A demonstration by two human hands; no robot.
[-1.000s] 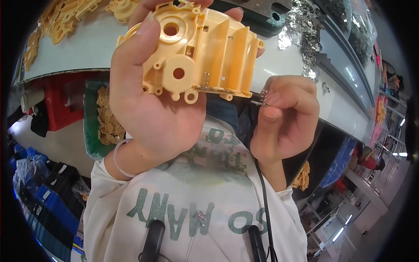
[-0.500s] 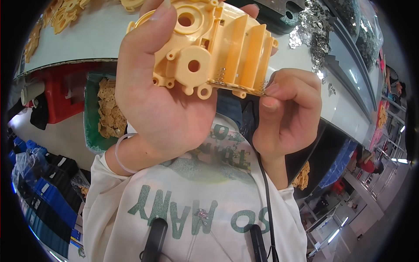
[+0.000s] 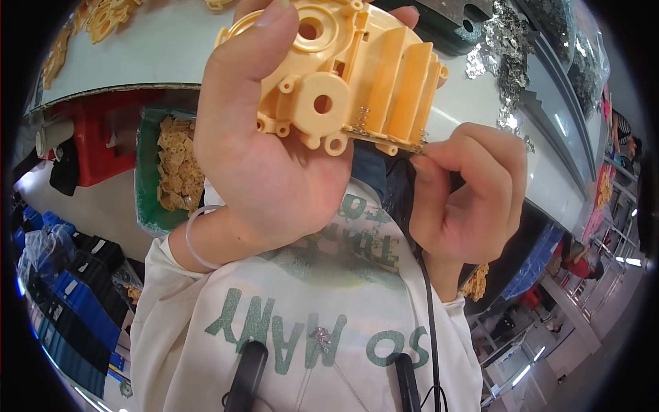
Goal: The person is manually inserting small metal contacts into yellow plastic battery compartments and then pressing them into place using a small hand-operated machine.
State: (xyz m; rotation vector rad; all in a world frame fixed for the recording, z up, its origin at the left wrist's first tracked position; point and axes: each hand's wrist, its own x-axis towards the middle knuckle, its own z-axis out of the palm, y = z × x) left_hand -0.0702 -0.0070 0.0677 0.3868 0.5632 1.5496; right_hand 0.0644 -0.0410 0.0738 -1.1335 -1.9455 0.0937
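My left hand (image 3: 268, 165) is wrapped round a pale orange plastic housing (image 3: 319, 75), holding it up in front of my chest. The housing has round holes, small screw bosses and upright ribs that divide slots on its right side. Along its lower edge lies a thin metal contact strip (image 3: 384, 142) carrying coiled springs (image 3: 362, 118). At the strip's right end, my right hand (image 3: 473, 192) is closed, with thumb and forefinger pinching the tip. The exact contact between fingertips and strip is partly hidden.
Small metal pieces (image 3: 504, 55) lie heaped on the white table (image 3: 158, 51) beside a dark green metal block (image 3: 446, 24). More orange housings (image 3: 110, 17) lie at the far left. Below the table edge stand a green bin (image 3: 145, 185) of orange parts and a red stool (image 3: 99, 154).
Both hands and the housing have shifted slightly to the right. My right hand has turned a little and moved lower, its fingertips still at the strip's end.
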